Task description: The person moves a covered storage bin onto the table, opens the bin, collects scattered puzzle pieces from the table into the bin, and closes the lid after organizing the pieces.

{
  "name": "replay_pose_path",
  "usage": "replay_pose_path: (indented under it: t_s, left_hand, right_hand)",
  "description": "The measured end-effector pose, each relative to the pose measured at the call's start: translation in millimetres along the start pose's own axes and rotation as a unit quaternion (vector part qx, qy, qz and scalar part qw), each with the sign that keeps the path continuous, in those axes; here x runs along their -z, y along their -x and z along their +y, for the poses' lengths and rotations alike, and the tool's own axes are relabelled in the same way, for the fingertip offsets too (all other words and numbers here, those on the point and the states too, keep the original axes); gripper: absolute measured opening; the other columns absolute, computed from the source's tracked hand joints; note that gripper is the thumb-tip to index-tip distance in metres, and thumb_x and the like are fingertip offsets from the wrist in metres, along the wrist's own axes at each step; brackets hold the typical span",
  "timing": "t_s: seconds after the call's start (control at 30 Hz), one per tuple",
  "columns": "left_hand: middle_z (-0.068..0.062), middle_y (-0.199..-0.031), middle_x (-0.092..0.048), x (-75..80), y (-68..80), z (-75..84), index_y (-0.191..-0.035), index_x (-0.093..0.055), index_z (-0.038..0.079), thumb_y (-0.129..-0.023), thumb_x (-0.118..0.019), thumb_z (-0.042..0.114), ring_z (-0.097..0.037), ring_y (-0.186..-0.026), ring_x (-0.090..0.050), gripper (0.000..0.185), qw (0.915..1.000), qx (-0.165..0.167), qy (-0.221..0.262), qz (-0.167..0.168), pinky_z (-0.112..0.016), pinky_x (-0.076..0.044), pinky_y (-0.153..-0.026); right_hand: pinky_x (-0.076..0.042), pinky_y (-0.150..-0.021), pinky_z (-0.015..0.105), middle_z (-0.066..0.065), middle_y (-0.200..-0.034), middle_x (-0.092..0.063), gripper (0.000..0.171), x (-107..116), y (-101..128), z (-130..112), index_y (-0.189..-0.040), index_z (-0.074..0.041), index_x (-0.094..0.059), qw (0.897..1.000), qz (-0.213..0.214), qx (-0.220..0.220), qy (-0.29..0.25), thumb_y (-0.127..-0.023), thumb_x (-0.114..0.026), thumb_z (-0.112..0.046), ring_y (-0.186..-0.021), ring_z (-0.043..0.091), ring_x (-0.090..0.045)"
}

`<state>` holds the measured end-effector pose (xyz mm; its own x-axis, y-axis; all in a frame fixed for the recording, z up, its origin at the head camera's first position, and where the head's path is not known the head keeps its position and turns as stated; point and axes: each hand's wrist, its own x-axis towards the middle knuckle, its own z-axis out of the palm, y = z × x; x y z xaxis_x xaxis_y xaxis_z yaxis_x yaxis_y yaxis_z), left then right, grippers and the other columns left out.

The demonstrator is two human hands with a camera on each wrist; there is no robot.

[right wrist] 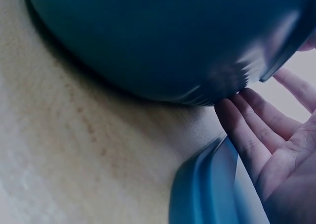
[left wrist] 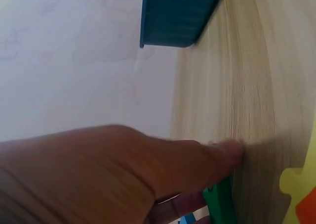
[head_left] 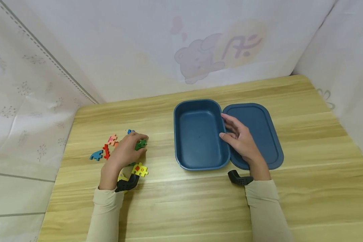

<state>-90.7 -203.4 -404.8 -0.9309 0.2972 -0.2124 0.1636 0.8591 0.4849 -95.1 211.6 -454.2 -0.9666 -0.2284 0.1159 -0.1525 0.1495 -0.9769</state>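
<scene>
Left hand (head_left: 125,151), nearest, pinches a green puzzle piece (head_left: 140,144) on the desk (head_left: 181,201) among scattered pieces. Right hand (head_left: 240,139), fingers relaxed, rests against the blue box (head_left: 199,161) beside its lid (head_left: 269,134). Risk: the thin piece may slip from a shallow grip.

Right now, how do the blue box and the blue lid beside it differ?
The blue box is deep, with raised walls around a hollow inside; the blue lid lies flat and shallow on the table. The box stands left of the lid, nearer the puzzle pieces. The right hand rests over the lid, its fingers touching the box's wall. Both share the same dark blue colour and rounded rectangular outline.
</scene>
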Motion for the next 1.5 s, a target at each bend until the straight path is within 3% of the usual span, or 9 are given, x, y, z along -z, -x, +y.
replay_pose_path:
  t_s: [0.33,0.53,0.8,1.07,1.3,1.5]
  left_hand:
    - [-0.015,-0.115,-0.07,5.6,2.7,0.9,-0.135,-0.069,0.005,-0.097,-0.073,0.005,-0.03,-0.103,-0.065,0.038,0.9997,0.016,0.004,0.02,-0.045,-0.057,-0.083]
    - [-0.015,-0.114,-0.07,5.5,1.5,0.4,-0.133,-0.071,0.005,-0.1,-0.07,0.005,-0.028,-0.097,-0.064,0.033,0.9996,0.023,-0.008,0.012,-0.036,-0.053,-0.073]
    - [-0.016,-0.118,-0.07,3.1,2.5,-0.2,-0.132,-0.071,0.006,-0.1,-0.07,0.005,-0.032,-0.104,-0.069,0.032,0.9994,0.024,-0.014,0.02,-0.041,-0.059,-0.078]
    - [-0.016,-0.12,-0.071,1.2,3.4,1.5,-0.135,-0.069,0.006,-0.099,-0.07,0.003,-0.028,-0.096,-0.069,0.036,0.9995,0.022,-0.006,0.023,-0.036,-0.057,-0.074]
    - [-0.016,-0.122,-0.071,3.4,-3.3,9.4,-0.139,-0.066,0.006,-0.101,-0.07,0.007,-0.033,-0.11,-0.072,0.039,0.9995,0.001,0.003,0.032,-0.049,-0.061,-0.089]
    - [-0.017,-0.127,-0.069,9.3,-2.8,11.2,-0.143,-0.063,0.008,-0.103,-0.066,0.007,-0.034,-0.113,-0.071,0.04,0.9993,0.022,0.02,0.023,-0.051,-0.06,-0.091]
  right_hand:
    - [-0.052,-0.099,0.01,0.026,-0.169,-0.034,0.065,6,0,-4,-0.164,-0.007,-0.037,1.0,-0.004,0.008,0.0,-0.104,-0.062,-0.001,-0.139,-0.001,-0.05]
    - [-0.051,-0.099,0.01,0.027,-0.169,-0.035,0.065,5,0,-3,-0.164,-0.006,-0.037,1.0,-0.006,0.003,-0.002,-0.104,-0.061,-0.001,-0.138,-0.002,-0.05]
    - [-0.051,-0.099,0.009,0.026,-0.168,-0.036,0.065,3,-1,1,-0.164,-0.008,-0.037,1.0,-0.004,-0.002,0.0,-0.104,-0.062,-0.004,-0.138,0.0,-0.05]
    - [-0.051,-0.099,0.009,0.028,-0.168,-0.035,0.065,3,2,3,-0.164,-0.007,-0.037,1.0,-0.003,-0.003,-0.003,-0.104,-0.061,-0.002,-0.139,0.0,-0.049]
    - [-0.052,-0.097,0.009,0.03,-0.167,-0.036,0.063,5,1,-1,-0.163,-0.006,-0.038,1.0,0.004,0.003,-0.01,-0.104,-0.061,0.0,-0.137,-0.001,-0.051]
    - [-0.051,-0.098,0.01,0.027,-0.167,-0.037,0.064,0,-1,0,-0.163,-0.007,-0.038,1.0,-0.005,-0.005,-0.011,-0.104,-0.061,-0.002,-0.138,0.001,-0.05]
